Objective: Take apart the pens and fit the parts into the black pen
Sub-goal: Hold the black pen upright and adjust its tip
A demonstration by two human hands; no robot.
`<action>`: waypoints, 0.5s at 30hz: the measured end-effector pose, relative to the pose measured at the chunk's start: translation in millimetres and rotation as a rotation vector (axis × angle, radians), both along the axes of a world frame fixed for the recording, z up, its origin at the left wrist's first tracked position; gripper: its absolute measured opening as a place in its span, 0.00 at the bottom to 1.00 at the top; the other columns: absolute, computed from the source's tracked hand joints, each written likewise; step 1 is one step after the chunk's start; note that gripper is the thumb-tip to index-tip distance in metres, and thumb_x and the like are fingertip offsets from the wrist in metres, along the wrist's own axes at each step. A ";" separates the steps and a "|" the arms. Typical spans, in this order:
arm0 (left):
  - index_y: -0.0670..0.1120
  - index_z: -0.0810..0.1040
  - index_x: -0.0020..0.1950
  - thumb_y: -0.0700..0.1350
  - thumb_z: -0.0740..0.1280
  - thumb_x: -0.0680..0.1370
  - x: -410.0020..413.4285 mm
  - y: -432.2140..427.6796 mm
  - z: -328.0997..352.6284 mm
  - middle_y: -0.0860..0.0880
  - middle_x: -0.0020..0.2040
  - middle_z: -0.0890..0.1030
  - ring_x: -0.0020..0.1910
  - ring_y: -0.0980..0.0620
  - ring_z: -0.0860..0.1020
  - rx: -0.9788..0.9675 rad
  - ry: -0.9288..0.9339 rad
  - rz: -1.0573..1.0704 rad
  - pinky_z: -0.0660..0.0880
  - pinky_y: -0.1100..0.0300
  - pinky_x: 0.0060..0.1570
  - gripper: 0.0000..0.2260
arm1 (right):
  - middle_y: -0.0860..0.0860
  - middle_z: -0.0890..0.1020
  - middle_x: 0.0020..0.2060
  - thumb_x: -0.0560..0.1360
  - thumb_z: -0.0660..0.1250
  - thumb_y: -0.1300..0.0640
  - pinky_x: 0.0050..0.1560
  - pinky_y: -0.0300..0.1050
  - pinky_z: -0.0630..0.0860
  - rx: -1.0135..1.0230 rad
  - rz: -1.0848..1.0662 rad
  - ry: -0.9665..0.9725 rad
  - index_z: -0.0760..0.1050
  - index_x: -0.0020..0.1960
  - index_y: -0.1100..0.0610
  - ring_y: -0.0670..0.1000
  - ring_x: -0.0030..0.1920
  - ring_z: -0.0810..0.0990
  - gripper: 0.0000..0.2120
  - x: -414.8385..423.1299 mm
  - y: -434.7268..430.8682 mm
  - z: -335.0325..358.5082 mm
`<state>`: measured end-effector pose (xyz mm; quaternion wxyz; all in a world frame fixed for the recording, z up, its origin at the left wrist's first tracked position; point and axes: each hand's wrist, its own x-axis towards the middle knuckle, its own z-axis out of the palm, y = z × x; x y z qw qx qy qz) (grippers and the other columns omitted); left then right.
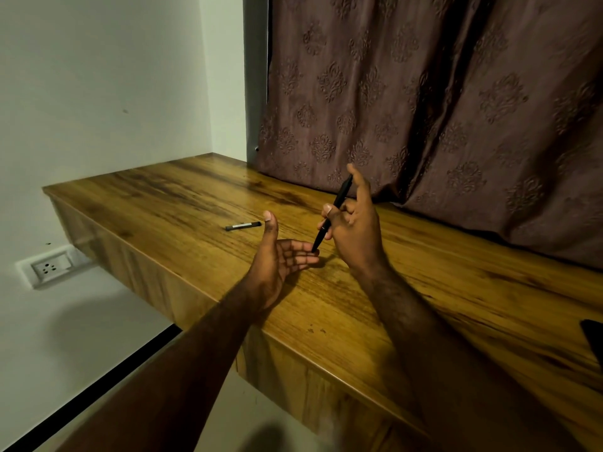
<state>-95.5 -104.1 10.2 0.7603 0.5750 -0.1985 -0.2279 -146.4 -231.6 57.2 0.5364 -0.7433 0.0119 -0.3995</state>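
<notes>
My right hand (354,223) grips a black pen (339,201) between thumb and curled fingers, tilted with its tip pointing down and left. The tip meets the fingertips of my left hand (279,256), which is held palm up and open, thumb raised, just above the wooden desk (202,197). A second pen (243,226), dark with a grey band, lies flat on the desk to the left of both hands, apart from them.
A brown patterned curtain (440,93) hangs along the back of the desk. A dark object (593,340) shows at the right edge. A wall socket (52,265) sits below the desk's left end, beside the white wall.
</notes>
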 end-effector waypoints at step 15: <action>0.32 0.77 0.56 0.72 0.40 0.73 1.2 -0.3 -0.7 0.34 0.52 0.82 0.53 0.40 0.81 0.003 0.014 0.006 0.72 0.47 0.62 0.47 | 0.59 0.82 0.42 0.78 0.65 0.64 0.30 0.42 0.78 0.018 -0.032 0.005 0.57 0.75 0.44 0.53 0.35 0.83 0.32 1.5 -3.6 -1.8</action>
